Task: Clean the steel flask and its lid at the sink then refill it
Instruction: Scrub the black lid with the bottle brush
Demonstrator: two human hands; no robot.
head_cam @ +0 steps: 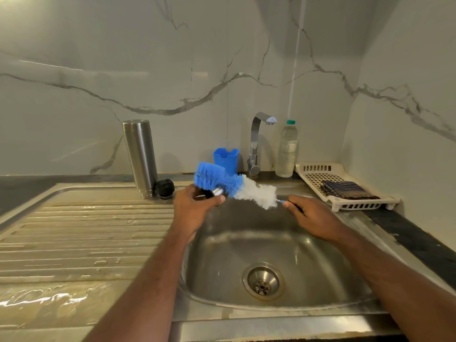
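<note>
**Brush against the flask lid, over the sink basin**

Above the back rim of the sink basin, the left hand curls its fingers round a small steel-and-black piece, apparently the flask's lid, most of it hidden in the grip. The right hand pinches the thin handle of a bottle brush, whose blue and white bristles press against that lid.

The steel flask stands upside down, mouth downward, at the back edge of the ribbed draining board, which is wet. A black stopper sits just beside the flask's mouth, on its right.

Behind the basin, a blue holder stands near the tap. A clear plastic bottle with a green cap stands to the right of the tap. At the back right corner, a cream slotted tray carries a folded dark checked cloth.

No brand, label or writing can be read on anything.
</note>
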